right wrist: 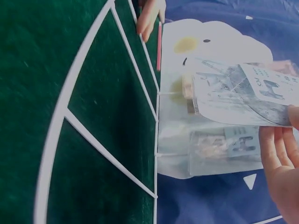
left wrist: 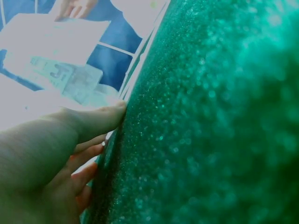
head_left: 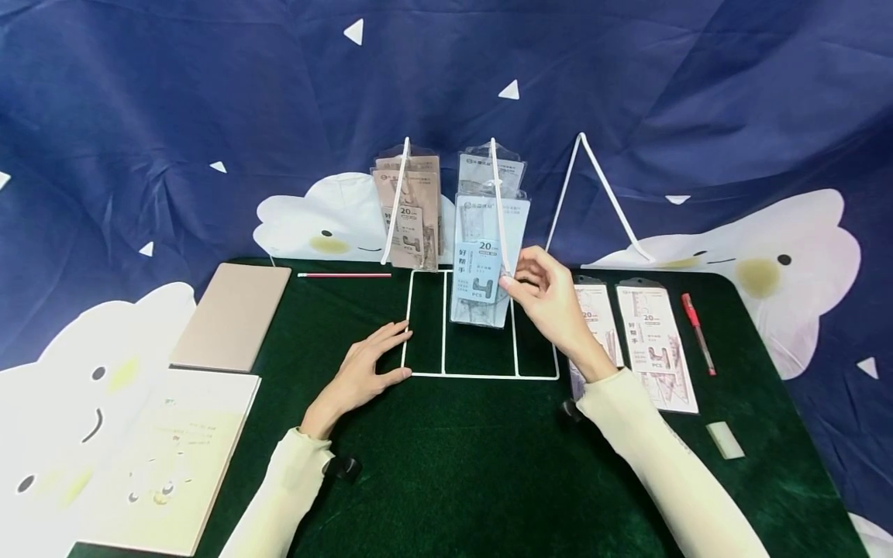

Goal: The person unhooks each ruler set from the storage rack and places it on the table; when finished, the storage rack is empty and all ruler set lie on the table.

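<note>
My right hand [head_left: 551, 298] pinches the lower right edge of a blue ruler set packet [head_left: 481, 232], thumb in front and fingers behind. This packet is on the middle arm of a white wire display rack [head_left: 481, 377], in front of another blue packet [head_left: 505, 167]. Brown ruler set packets [head_left: 408, 209] hang at the left arm. My left hand [head_left: 363, 364] rests by the rack's left base wire, its thumb and fingertips touching the frame. In the right wrist view, the gripped packet [right wrist: 233, 88] tilts away from the other blue packet [right wrist: 210, 149].
Two pink ruler set packets [head_left: 656, 341] lie right of the rack, one partly behind my right forearm. Beyond them are a red pen [head_left: 698, 333] and an eraser [head_left: 725, 440]. A pink pencil [head_left: 345, 275], a beige notebook [head_left: 233, 314] and a pale book [head_left: 174, 457] lie left.
</note>
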The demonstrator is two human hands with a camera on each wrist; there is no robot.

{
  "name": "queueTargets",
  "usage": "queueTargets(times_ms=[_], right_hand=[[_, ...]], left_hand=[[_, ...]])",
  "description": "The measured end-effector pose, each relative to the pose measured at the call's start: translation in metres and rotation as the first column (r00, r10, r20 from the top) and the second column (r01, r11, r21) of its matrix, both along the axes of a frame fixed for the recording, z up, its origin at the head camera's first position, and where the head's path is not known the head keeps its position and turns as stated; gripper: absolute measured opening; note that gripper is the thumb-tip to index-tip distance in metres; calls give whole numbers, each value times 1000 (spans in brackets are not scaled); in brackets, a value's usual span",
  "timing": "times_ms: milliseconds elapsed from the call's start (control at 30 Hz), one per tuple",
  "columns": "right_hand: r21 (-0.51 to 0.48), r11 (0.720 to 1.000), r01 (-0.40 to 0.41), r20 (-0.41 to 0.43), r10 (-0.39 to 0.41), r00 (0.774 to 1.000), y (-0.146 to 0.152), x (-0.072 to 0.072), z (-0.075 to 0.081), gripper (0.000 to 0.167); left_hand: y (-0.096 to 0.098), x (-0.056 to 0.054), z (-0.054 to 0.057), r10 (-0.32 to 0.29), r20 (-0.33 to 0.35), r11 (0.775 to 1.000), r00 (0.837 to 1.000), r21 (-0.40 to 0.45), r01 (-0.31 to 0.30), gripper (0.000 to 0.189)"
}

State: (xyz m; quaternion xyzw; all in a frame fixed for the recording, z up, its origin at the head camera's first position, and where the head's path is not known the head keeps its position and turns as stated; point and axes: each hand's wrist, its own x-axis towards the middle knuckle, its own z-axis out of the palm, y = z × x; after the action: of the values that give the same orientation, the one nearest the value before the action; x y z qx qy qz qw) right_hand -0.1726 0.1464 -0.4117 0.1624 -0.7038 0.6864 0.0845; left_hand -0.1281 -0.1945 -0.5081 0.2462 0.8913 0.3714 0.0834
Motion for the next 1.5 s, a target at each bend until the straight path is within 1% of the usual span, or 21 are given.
queueTargets(times_ms=[200, 367, 500, 700, 867, 1233, 1500], right_hand=[[11, 1000, -20, 28, 19, 999, 1, 23, 2, 28], [-11, 999, -52, 36, 53, 998, 2, 40, 6, 31], [-31, 997, -70, 44, 72, 996, 1, 54, 7, 32], [-37, 994, -99, 49, 101, 994, 2, 72, 7, 31], [-28, 992, -124, 46, 125, 991, 4, 85, 9, 31], [-7, 990, -144, 2, 144, 990, 5, 108, 12, 30], [18, 988, -151, 20, 151, 988, 9, 121, 17, 32]], left_hand=[[1, 1, 3, 7, -8, 1000, 1000, -10, -7, 64], [1, 1, 2, 9, 2, 1000, 1000, -15, -9, 64], [1, 1, 2, 4, -5, 1000, 1000, -12, -4, 63], [1, 1, 1, -1, -23, 1000, 1000, 5, 1, 64], [1, 1, 2, 1, -9, 1000, 1000, 7, -1, 64], [2, 2, 3, 5, -8, 1000, 1000, -1, -5, 64], [2, 1, 4, 1, 2, 1000, 1000, 10, -1, 64]])
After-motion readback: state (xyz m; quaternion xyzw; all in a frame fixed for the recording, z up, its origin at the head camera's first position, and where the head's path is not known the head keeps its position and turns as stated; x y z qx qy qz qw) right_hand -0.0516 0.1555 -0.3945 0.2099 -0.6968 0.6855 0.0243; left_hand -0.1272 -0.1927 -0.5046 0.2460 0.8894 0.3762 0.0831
